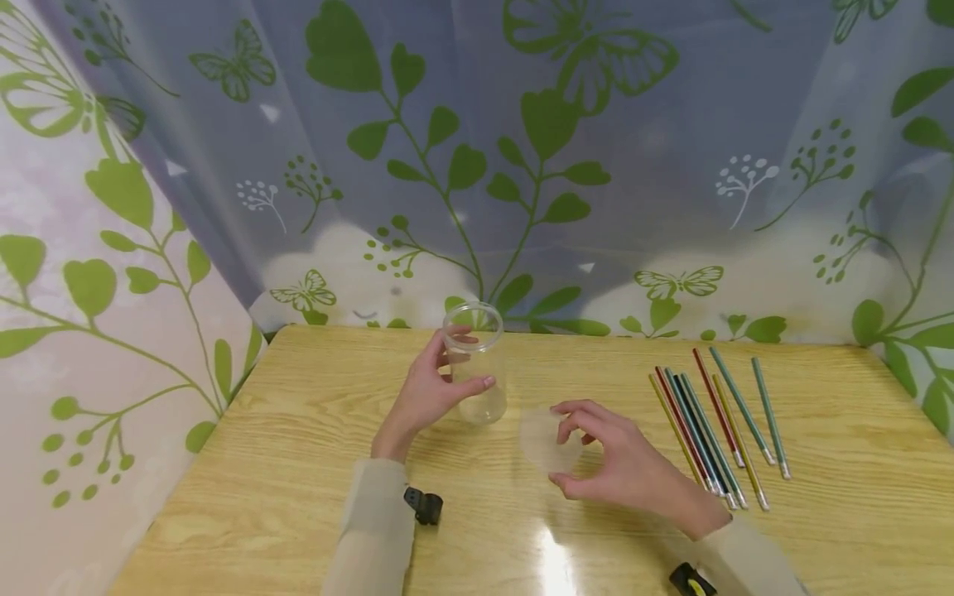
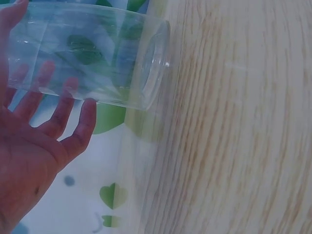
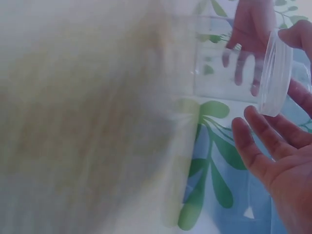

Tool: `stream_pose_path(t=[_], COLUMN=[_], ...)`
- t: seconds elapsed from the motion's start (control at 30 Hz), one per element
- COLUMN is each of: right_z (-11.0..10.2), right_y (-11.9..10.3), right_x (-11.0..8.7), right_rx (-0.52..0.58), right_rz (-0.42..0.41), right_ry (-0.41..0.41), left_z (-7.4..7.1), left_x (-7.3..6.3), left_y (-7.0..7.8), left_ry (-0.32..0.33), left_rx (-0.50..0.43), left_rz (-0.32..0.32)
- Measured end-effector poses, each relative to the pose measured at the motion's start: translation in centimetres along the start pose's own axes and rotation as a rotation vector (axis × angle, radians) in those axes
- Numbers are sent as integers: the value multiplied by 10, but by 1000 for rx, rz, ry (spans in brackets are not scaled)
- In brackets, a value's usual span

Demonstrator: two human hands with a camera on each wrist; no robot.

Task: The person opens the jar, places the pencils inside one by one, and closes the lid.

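Note:
A clear plastic jar stands upright near the middle of the table, its round mouth uncovered. My left hand grips it from the left, thumb across the front and fingers around the back. In the left wrist view the fingers show along the jar's side, close to its base. To the right, my right hand holds a round translucent lid by its edge, low over the wood and apart from the jar. Seen from the right wrist, the lid is on edge between thumb and fingers.
Several pencils, red, teal, yellow and dark, lie side by side on the wooden table, right of my right hand. A leaf-and-butterfly patterned curtain hangs behind the table's far edge and along its left.

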State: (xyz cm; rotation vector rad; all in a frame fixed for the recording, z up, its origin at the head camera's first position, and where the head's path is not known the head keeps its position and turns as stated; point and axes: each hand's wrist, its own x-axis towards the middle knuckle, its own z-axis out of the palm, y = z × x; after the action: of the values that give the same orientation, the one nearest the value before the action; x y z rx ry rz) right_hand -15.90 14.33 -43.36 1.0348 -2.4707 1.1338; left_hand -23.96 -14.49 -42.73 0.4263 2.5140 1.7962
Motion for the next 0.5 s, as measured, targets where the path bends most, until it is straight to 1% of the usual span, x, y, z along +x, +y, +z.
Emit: stream_pose_path(t=[0.23, 0.4, 0.5], right_z=[9, 14, 16], right_y=[2, 2, 0], right_x=[-10, -14, -15], right_rx=[29, -31, -64], right_rz=[-6, 15, 45], right_ry=[-125, -198, -248], left_z=[1, 1, 1], left_x=[2, 2, 2], left_y=[-1, -2, -2], left_ry=[2, -2, -2], left_rx=[25, 33, 39], left_rz=[1, -9, -13])
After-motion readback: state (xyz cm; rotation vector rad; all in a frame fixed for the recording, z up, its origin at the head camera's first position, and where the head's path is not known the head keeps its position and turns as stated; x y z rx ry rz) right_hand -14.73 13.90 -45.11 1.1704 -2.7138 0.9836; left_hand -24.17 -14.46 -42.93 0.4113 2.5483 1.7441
